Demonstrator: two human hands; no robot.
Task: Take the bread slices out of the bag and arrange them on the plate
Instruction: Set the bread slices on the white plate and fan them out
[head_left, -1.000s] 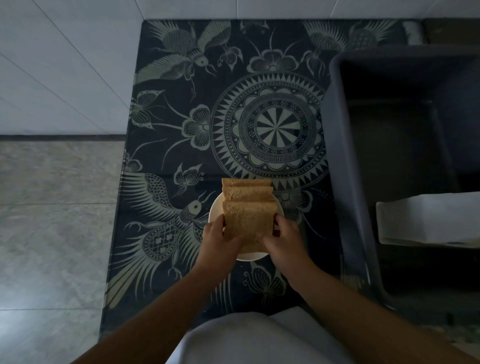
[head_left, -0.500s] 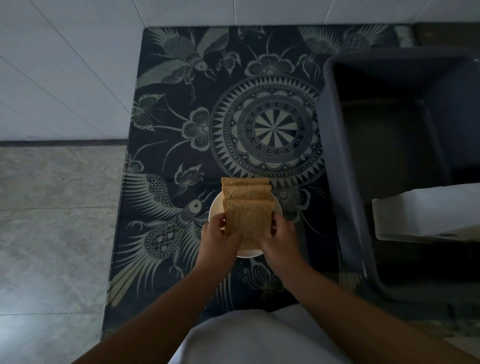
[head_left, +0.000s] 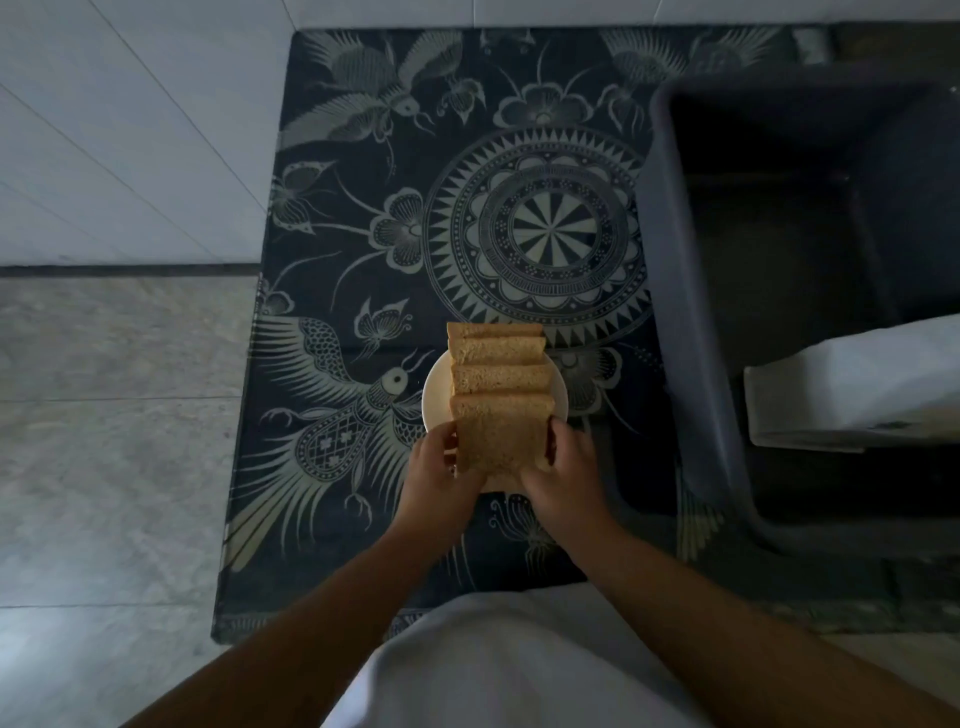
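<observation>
Several brown bread slices lie overlapping in a row on a small white plate (head_left: 435, 397) on the patterned dark cloth. The nearest slice (head_left: 498, 434) is gripped on its two sides: my left hand (head_left: 439, 475) on its left edge, my right hand (head_left: 563, 470) on its right edge. The slices behind it (head_left: 496, 358) fan away from me. The near rim of the plate is hidden by my hands. A white bag (head_left: 852, 384) lies in the dark bin at the right.
A dark grey plastic bin (head_left: 691, 332) stands right of the plate, close to my right hand. The patterned cloth (head_left: 363, 218) covers the table. Tiled floor (head_left: 114, 415) lies beyond its left edge, and my white shirt is at the bottom.
Both hands have stayed on the nearest slice, with only a small shift of the view. The slices fan out a little more along the plate.
</observation>
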